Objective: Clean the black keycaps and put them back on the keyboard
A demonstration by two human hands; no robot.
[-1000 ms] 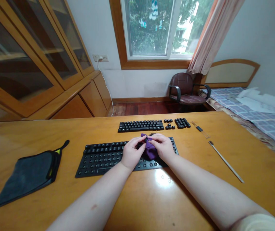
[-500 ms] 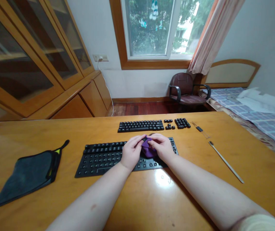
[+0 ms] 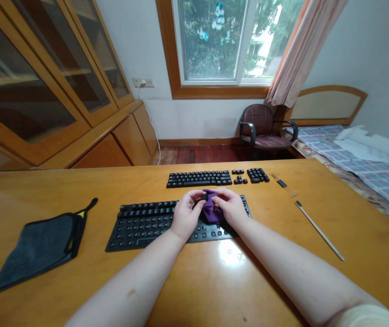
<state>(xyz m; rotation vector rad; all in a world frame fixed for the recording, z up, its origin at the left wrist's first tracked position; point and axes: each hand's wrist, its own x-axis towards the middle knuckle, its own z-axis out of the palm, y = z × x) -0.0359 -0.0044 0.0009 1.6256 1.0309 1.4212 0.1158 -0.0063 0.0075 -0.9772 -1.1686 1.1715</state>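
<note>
Between the thumb and fingers of my left hand [image 3: 188, 211] is a small black keycap [image 3: 204, 197]. My right hand [image 3: 230, 208] pinches a purple cloth [image 3: 212, 214], which hangs in folds beside the keycap. Both hands are above a black keyboard [image 3: 147, 227] whose upper rows carry keycaps at the left, while bare switches show in the lower rows. The hands and cloth hide the keyboard's middle right. Behind it, loose black keycaps [image 3: 199, 178] lie grouped in rows, with a number-pad block [image 3: 257, 175] at their right.
A wire keycap puller [image 3: 282, 183] and a thin long-handled brush [image 3: 320, 230] lie on the wooden table [image 3: 194, 290] at the right. At the left rests a dark zip pouch [image 3: 46, 240] with a strap. A chair [image 3: 261, 125] stands beyond the table, beside a bed [image 3: 361, 150].
The purple cloth has shifted slightly away from the keycap, which now shows more clearly in my left fingers. My fingers have changed position a little; the keyboard has stayed put.
</note>
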